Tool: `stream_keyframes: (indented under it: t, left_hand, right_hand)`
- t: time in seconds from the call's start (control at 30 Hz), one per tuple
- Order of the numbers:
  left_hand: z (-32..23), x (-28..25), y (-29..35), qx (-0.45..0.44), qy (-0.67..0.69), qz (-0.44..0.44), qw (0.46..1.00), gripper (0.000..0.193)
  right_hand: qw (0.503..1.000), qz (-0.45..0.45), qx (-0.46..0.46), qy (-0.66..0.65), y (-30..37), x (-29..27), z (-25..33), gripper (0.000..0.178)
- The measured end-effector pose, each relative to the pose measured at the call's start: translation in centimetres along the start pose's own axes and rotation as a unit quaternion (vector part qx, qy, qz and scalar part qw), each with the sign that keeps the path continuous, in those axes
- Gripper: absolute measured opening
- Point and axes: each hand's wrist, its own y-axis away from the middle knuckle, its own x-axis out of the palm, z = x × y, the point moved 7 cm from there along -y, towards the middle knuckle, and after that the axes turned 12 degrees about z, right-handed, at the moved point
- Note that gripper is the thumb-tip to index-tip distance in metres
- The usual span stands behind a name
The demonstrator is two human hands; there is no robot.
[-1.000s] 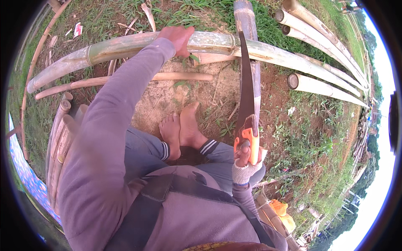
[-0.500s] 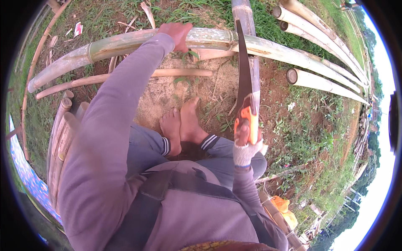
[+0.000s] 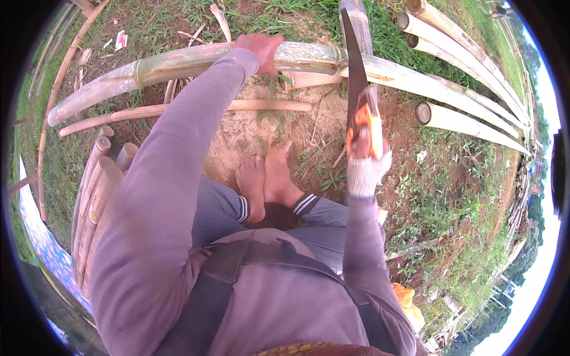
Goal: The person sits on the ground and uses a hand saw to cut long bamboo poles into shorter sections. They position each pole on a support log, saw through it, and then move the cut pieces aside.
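A long green bamboo pole [image 3: 178, 62] lies across the ground in front of me. My left hand [image 3: 259, 48] grips it from above, fingers wrapped over the top. My right hand [image 3: 365, 157], in a light glove, is shut on the orange handle of a hand saw [image 3: 358, 89]. The saw's dark blade points away from me and its far part lies over the pole, to the right of my left hand. My bare feet [image 3: 267, 178] rest on sawdust-strewn soil just below the pole.
Several cut bamboo poles [image 3: 469, 121] lie at the upper right. A bundle of bamboo lengths [image 3: 98, 190] lies to my left, with a thinner stick [image 3: 178, 108] beside the main pole. Grass and scraps surround the bare patch. An orange object [image 3: 407, 296] sits at the lower right.
My right hand has pushed the saw forward and up, so the blade reaches farther across the pole. My left hand stays on the pole.
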Motion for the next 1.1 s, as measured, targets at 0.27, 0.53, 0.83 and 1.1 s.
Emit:
stream_keyframes:
  t: [0.27,0.53,0.83,1.1]
  left_hand:
    - [-1.0,0.6,-0.6,-0.001,-0.016,-0.018,1.0,0.07]
    - [-1.1,0.7,0.0,-0.007,0.002,0.022,1.0,0.074]
    - [-0.8,1.7,-0.6,0.004,-0.009,0.025,1.0,0.076]
    - [-1.2,0.9,-0.2,0.002,-0.019,-0.016,1.0,0.069]
  right_hand:
    - [0.996,-0.079,0.048,-0.021,6.5,-3.6,-2.2,0.046]
    - [0.965,-0.003,0.0,0.261,-7.0,2.0,2.7,0.027]
    - [0.992,-0.1,0.021,-0.079,7.8,-2.6,0.4,0.038]
    - [0.99,-0.02,-0.008,0.142,-6.6,1.8,1.4,0.032]
